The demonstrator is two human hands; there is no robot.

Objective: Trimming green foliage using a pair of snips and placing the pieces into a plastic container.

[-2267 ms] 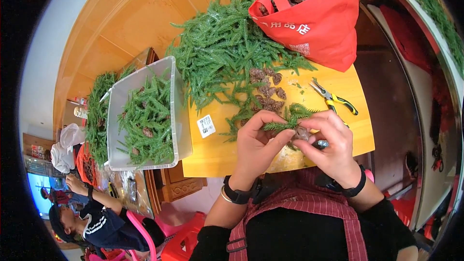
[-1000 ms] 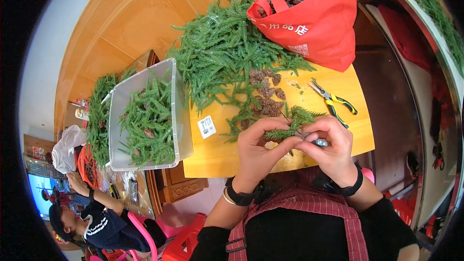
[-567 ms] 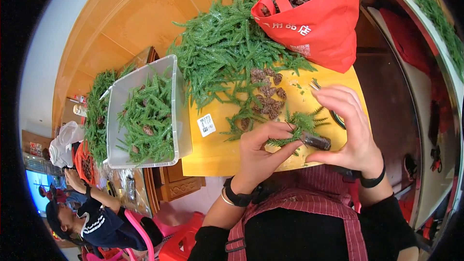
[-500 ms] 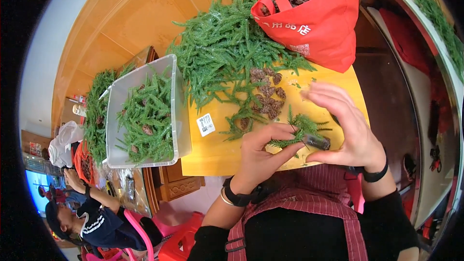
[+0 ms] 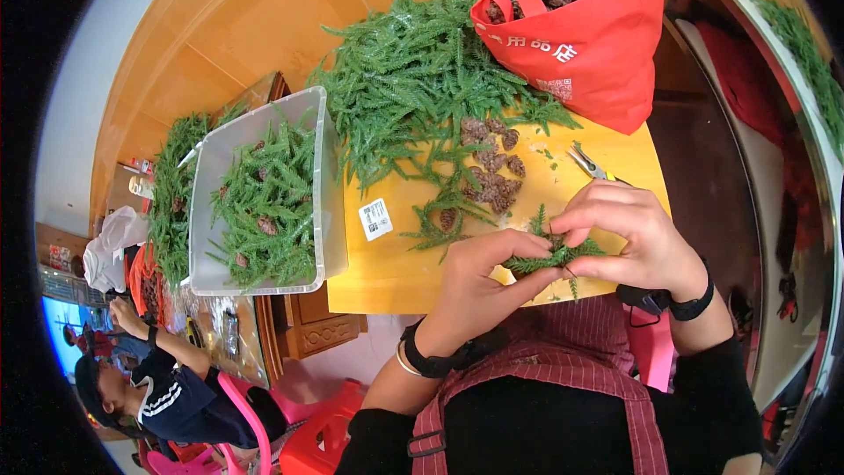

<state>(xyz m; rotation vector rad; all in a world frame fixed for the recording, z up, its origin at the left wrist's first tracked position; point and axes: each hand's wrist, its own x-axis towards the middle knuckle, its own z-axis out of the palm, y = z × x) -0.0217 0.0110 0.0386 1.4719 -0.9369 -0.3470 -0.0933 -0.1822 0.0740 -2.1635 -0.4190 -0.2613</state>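
Over the near edge of the yellow table (image 5: pixel 387 286), my two hands pinch a green artificial pine sprig (image 5: pixel 580 252) between them. My left hand (image 5: pixel 479 277) holds its left side between thumb and fingertips. On the other side my right hand (image 5: pixel 637 233) has its thumb and bent fingers closed on the sprig. Something brown, perhaps a pine cone, shows among the needles; my fingers partly cover it. Just beyond my right hand lie pliers (image 5: pixel 587 161), their handles partly hidden. Loose brown pine cones (image 5: pixel 492 185) lie beyond the sprig.
A heap of green sprigs (image 5: pixel 413 79) covers the table's far side, beside a red bag (image 5: pixel 598 62) of pine cones. At the left stands a clear plastic bin (image 5: pixel 327 202) of sprigs with cones. A white label (image 5: pixel 375 219) lies near it. Another person (image 5: pixel 185 396) sits far left.
My right hand was spread apart and has closed on the sprig. A dark, shiny piece beside the sprig no longer shows. The pliers have come into sight.
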